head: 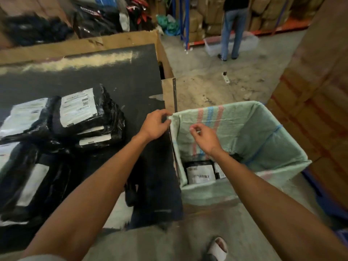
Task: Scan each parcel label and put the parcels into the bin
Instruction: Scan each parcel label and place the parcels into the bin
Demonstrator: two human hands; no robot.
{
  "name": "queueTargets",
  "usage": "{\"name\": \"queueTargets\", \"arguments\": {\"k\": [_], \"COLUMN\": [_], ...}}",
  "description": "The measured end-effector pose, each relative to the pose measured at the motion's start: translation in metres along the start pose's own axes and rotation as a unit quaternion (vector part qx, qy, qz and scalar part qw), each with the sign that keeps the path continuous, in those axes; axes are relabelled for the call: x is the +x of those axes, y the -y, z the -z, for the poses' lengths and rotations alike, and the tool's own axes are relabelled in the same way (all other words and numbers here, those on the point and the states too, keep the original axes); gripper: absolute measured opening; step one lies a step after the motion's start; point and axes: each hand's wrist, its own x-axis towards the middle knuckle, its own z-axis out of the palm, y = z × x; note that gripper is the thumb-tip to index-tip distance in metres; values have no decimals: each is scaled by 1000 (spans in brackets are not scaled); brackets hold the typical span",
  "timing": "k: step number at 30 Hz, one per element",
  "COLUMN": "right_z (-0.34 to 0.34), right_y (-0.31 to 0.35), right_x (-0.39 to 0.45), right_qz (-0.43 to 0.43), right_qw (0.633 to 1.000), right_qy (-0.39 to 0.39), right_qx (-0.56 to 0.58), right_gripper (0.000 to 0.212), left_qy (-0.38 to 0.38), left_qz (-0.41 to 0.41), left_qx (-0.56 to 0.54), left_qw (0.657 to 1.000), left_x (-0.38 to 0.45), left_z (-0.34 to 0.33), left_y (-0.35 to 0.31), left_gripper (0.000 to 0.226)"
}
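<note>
The left hand (pixel 155 123) pinches the near-left corner of the rim of the pale green woven sack lining the bin (pixel 244 127), thumb and fingers closed on the folded edge, while the right hand (pixel 204 137) hovers just inside that same corner with its fingers loosely curled together; whether it holds a fold of the fabric or nothing cannot be told. If the liner's corner is let go slack, it would likely sag inward and cover the opening, so the next parcels could catch on the fabric or slide down outside it. At the bottom of the bin lie flat black plastic mailers with white labels (pixel 201 173), partly hidden by the right forearm. More black plastic parcels with white labels (pixel 79 108) are heaped along the left edge of the dark worktable (pixel 131 72), well apart from both hands; the top ones lean loosely on each other and could slip when one is pulled. No scanner can be made out. A brown cardboard panel with a metal strip (pixel 169 93) stands at the table's right edge just beside the bin's corner, narrowing the path across. Another person in blue jeans (pixel 232 32) stands well off by the shelving.
</note>
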Motion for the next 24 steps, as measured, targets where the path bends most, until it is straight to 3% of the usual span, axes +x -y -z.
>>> {"name": "queueTargets", "arguments": {"k": [3, 5, 10, 11, 15, 24], "right_z": [-14, -31, -96, -109, -161, -205], "right_y": [37, 56, 108, 117, 152, 183], "right_x": [-33, -55, -109, -117, -133, -143], "right_qz": [31, 19, -52, -64, -138, -198], "right_qw": [998, 999, 994, 993, 981, 962], "right_qy": [-43, -28, 81, 92, 87, 57], "right_qx": [30, 28, 47, 37, 106, 180], "right_gripper": [18, 18, 70, 73, 46, 21], "left_qy": [-19, -19, -80, -90, -129, -234], "left_qz": [-54, -82, -129, -134, -116, -71], "left_qx": [-20, -24, -32, -28, 15, 7], "left_qw": [998, 996, 988, 986, 985, 970], "left_x": [-44, -74, -154, -170, -216, -255], "left_z": [33, 50, 103, 113, 164, 233], "left_y": [9, 20, 56, 63, 98, 124], "left_gripper": [27, 26, 25, 24, 25, 40]}}
